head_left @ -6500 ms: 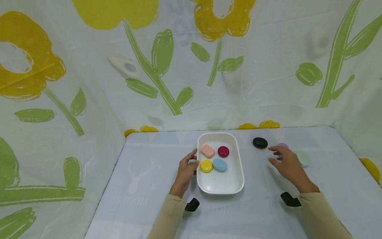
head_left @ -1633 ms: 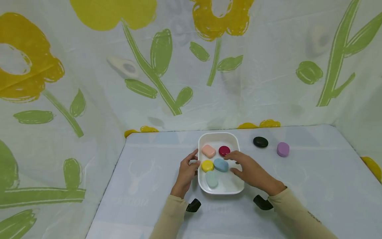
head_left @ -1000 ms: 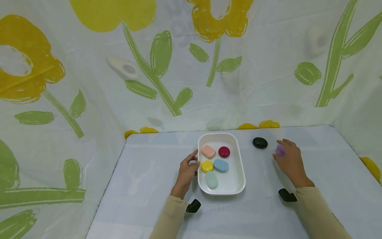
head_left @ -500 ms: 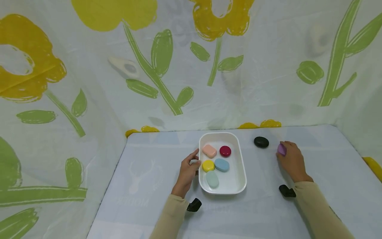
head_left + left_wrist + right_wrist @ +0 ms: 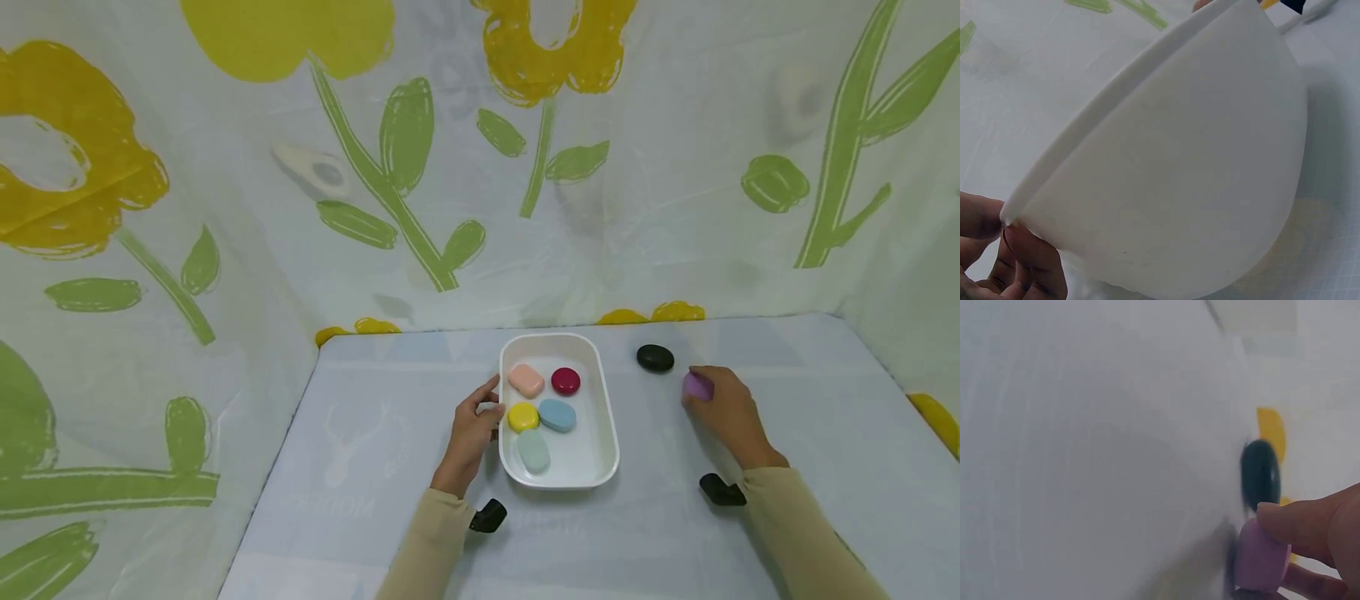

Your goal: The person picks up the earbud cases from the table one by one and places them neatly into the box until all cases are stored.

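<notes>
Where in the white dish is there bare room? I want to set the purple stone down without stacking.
The near right part of the dish is bare, beside the pale green stone and below the blue stone. The far and left parts are crowded with stones. The right hand holds the purple stone.

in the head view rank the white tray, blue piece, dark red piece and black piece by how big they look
1. white tray
2. blue piece
3. black piece and dark red piece: too alike to rank, and the black one lies slightly farther from the camera.
</notes>
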A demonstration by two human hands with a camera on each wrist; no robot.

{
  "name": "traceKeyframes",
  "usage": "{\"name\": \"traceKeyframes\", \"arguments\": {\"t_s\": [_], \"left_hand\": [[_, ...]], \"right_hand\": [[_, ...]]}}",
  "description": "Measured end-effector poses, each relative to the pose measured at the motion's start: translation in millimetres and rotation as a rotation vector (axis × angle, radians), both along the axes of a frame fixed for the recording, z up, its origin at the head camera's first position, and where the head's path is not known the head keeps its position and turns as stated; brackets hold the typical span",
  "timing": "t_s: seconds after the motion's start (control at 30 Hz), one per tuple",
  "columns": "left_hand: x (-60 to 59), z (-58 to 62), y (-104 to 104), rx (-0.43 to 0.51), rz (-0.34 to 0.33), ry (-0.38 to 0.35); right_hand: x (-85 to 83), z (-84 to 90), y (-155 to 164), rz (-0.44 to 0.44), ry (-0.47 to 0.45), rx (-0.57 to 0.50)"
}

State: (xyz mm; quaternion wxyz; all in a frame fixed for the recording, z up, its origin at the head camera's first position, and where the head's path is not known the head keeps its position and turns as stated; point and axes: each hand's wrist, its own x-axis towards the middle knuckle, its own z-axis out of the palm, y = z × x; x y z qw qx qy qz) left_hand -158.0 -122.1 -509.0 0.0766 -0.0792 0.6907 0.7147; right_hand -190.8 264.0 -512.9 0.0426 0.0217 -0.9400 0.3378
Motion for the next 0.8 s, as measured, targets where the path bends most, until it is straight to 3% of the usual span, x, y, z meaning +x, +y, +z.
{"name": "traceKeyframes", "arguments": {"t_s": [0.17, 0.5, 0.8], "left_hand": [[1.2, -1.1, 0, -0.007, -0.009, 0.006], [0.5, -1.7, -1, 0.002, -0.01, 0.008], [1.0, -0.1, 1, -0.011, -0.001, 0.004]], "right_hand": [[10.4, 12.3, -21, 0.059, 0.002, -0.07], [26.4, 53.4, -72, 0.187, 0.05, -0.151], [33.0, 60.6, -109, 0.335, 0.008, -0.152]]}}
